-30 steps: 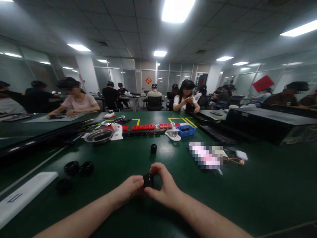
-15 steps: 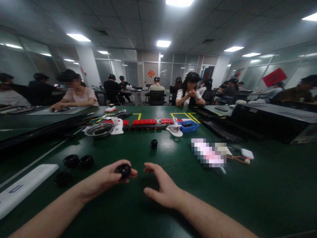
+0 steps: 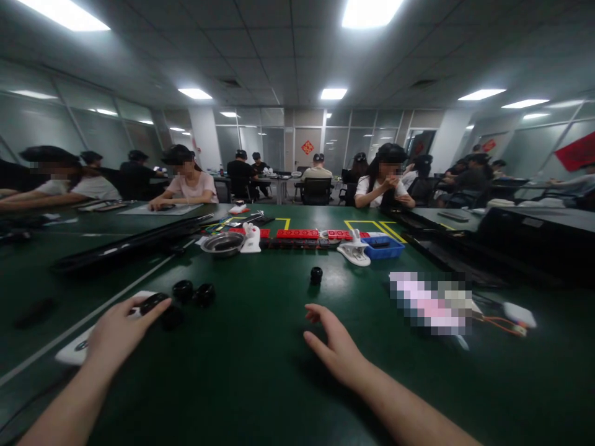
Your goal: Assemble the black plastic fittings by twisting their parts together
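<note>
My left hand (image 3: 118,331) reaches out to the left over the green table (image 3: 260,371) and grips a small black round part (image 3: 153,302) at its fingertips. Just beyond it lie three more black round parts (image 3: 193,292), one of them right next to the held one. My right hand (image 3: 337,348) hovers low over the table near the middle, fingers apart and empty. A single small black cylinder (image 3: 317,274) stands upright ahead of the right hand.
A white flat device (image 3: 77,352) lies under my left wrist. Farther back stand a metal bowl (image 3: 222,243), red strips (image 3: 309,234), a white clamp (image 3: 353,251) and a blue tray (image 3: 383,246). Cables and a white plug (image 3: 515,313) lie right. Other people sit at surrounding tables.
Both hands held the black part together; my left hand then carried it leftward to the group of black parts. My right hand let go and stayed open. The view turned left.
</note>
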A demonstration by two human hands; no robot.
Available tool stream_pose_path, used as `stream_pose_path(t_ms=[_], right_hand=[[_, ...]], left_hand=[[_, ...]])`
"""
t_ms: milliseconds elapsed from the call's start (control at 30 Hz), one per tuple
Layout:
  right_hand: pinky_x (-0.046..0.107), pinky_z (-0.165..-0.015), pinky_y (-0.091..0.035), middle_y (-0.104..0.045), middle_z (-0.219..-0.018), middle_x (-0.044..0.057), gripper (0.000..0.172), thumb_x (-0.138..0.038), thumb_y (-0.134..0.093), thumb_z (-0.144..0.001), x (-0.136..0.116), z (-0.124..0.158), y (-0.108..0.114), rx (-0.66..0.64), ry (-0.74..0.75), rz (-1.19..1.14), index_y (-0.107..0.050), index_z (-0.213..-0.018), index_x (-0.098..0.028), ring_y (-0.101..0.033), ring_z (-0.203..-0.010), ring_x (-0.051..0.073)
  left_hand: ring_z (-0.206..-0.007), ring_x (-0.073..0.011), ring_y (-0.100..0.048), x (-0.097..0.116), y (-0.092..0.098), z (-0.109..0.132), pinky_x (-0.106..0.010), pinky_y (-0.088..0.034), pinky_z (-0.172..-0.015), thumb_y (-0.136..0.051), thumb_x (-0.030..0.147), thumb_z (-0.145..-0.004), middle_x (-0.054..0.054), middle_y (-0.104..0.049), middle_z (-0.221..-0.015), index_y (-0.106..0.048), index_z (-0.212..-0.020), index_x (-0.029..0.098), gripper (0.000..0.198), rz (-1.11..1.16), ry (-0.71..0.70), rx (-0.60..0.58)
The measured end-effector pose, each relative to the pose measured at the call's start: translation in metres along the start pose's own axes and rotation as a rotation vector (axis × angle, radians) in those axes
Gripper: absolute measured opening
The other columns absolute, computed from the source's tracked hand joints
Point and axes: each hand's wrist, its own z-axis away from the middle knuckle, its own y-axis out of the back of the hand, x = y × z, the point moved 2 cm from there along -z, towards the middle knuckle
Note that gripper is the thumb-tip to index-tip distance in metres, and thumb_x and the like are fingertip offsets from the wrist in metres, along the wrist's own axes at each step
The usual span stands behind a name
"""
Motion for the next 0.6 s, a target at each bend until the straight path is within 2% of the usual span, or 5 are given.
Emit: stream_pose_path(t_ms=[100,233,367,600], right_hand=[[0.035,-0.087,-0.039,-0.051,-0.103,0.006,0.037,-0.027,-0.046,-0.081,0.004,-0.002,0.001,0.011,-0.009,-0.002,-0.04,-0.116,-0.02,-0.049,-0.096,0.019],[0.036,-0.086,-0.039,-0.053,-0.101,0.007,0.035,-0.029,-0.041,-0.084,0.006,-0.003,0.0,-0.032,-0.018,-0.021,-0.04,-0.117,-0.018,-0.049,-0.095,0.019],[0.036,-0.085,-0.039,-0.053,-0.102,0.007,0.034,-0.03,-0.04,-0.085,0.005,-0.004,0.0,-0.076,-0.049,-0.011,-0.041,-0.116,-0.017,-0.05,-0.094,0.019],[0.035,-0.084,-0.04,-0.054,-0.1,0.008,0.033,-0.031,-0.043,-0.084,0.003,-0.003,0.002,-0.104,-0.074,0.021,-0.044,-0.114,-0.017,-0.051,-0.092,0.019]], left_hand=[[-0.091,-0.0335,-0.05,0.007,0.001,0.002,-0.041,-0.045,-0.064,-0.037,0.071,-0.067,-0.011,-0.053,-0.101,-0.051,-0.103,0.019,0.065,-0.115,0.048,0.035],[-0.096,-0.0368,-0.048,0.014,-0.002,0.001,-0.043,-0.041,-0.07,-0.036,0.073,-0.065,-0.015,-0.053,-0.103,-0.055,-0.103,0.021,0.067,-0.199,-0.024,-0.004],[-0.099,-0.0385,-0.046,0.018,-0.006,0.005,-0.046,-0.038,-0.073,-0.031,0.074,-0.066,-0.02,-0.051,-0.108,-0.054,-0.107,0.016,0.074,-0.223,-0.097,-0.031],[-0.095,-0.0355,-0.049,0.025,-0.005,0.011,-0.045,-0.036,-0.078,-0.03,0.077,-0.062,-0.018,-0.056,-0.101,-0.056,-0.099,0.013,0.078,-0.307,-0.091,-0.034]])
